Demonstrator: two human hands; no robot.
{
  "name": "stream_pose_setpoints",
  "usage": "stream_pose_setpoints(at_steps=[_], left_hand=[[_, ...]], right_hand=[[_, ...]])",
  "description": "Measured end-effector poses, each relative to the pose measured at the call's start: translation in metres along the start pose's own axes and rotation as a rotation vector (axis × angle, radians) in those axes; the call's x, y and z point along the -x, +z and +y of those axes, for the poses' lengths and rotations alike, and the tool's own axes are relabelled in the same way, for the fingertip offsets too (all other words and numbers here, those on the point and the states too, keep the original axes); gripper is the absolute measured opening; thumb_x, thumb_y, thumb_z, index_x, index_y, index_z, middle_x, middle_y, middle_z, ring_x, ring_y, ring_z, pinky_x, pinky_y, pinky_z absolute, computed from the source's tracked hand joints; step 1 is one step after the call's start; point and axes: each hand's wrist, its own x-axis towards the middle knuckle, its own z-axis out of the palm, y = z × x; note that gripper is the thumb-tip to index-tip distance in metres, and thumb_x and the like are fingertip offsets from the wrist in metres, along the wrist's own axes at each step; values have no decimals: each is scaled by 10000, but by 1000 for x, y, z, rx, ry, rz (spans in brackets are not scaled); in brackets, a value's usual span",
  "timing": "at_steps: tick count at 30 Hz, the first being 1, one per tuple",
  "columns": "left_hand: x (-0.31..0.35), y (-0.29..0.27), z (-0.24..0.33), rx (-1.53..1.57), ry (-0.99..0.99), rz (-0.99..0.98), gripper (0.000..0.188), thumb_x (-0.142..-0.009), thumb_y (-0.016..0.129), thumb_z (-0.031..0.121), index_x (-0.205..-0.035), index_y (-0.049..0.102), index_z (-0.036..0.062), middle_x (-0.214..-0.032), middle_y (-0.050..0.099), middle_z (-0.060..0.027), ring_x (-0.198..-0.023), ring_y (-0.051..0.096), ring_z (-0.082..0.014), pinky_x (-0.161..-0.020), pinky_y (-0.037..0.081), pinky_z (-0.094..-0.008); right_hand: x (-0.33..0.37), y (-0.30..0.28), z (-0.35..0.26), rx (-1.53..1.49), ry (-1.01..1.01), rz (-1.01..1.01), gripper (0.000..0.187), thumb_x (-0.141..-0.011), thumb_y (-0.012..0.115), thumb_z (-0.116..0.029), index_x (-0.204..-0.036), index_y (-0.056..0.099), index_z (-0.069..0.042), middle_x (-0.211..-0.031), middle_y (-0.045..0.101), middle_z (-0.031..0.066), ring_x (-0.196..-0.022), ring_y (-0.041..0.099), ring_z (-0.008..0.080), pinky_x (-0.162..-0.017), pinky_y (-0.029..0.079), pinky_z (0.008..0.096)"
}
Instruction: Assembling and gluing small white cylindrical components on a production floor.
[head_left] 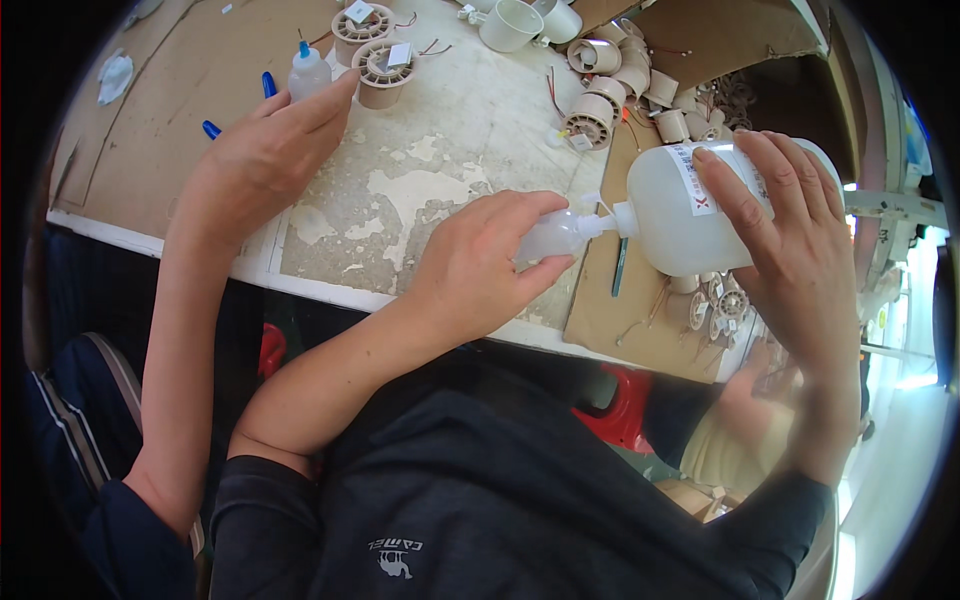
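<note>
My left hand [490, 258] is closed around a small translucent plastic bottle [548, 236], its fingers and thumb on either side. In my right hand [790, 200] is a large whitish translucent plastic bottle [670, 240] with a label, tipped on its side. The two bottles point at each other, and their narrow necks meet or nearly meet. I cannot tell whether liquid is passing between them. At the left, a co-worker's hand [265, 165] is at a small dropper bottle [308, 74] with a blue tip, beside a round beige slotted housing [380, 85].
Several beige housings [600, 100] with wires are heaped at the back right by a cardboard box [740, 40]. White cups [510, 25] stand at the back. A thin teal tool [618, 268] lies on cardboard under the large bottle. Red stools [618, 408] show below the table edge.
</note>
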Motion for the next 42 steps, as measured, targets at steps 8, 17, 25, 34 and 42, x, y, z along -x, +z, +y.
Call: stream_pose_setpoints(at_steps=[8,17,25,34,42], left_hand=[[0,1,-1,-10,15,-4,433,-808,843,167,-1193,676,56,-1039,720,-135,-949,702,-342,-819,572,-428],[-1,1,0,-4,5,-13,429,-810,838,164,-1193,677,58,-1031,717,-134,-947,697,-344,-821,568,-434],[-2,-1,1,-7,-5,-31,431,-816,842,169,-1200,681,61,-1054,724,-136,-962,705,-342,-824,569,-427],[-1,0,-1,-6,5,-24,422,-817,834,176,-1191,676,59,-1041,723,-133,-953,698,-348,-821,566,-437],[-1,0,0,2,-4,-26,415,-818,835,176,-1184,677,59,-1045,725,-133,-959,699,-346,-827,567,-436]], right_hand=[[1,-2,0,-11,15,-25,863,-654,810,1,-1453,586,-236,-1399,595,111,-1308,572,362,-1109,449,497],[1,-2,1,0,1,-23,844,-673,796,6,-1455,587,-237,-1397,594,117,-1305,573,365,-1106,449,498],[1,-3,1,-4,2,-29,820,-691,786,-1,-1452,588,-232,-1402,591,119,-1311,568,364,-1109,444,501],[-2,-2,0,-19,-14,-27,828,-672,787,1,-1443,584,-224,-1396,586,118,-1310,568,362,-1113,443,501],[-3,-3,-1,-13,-11,-18,835,-667,782,15,-1443,586,-223,-1388,594,119,-1301,576,363,-1106,449,501]])
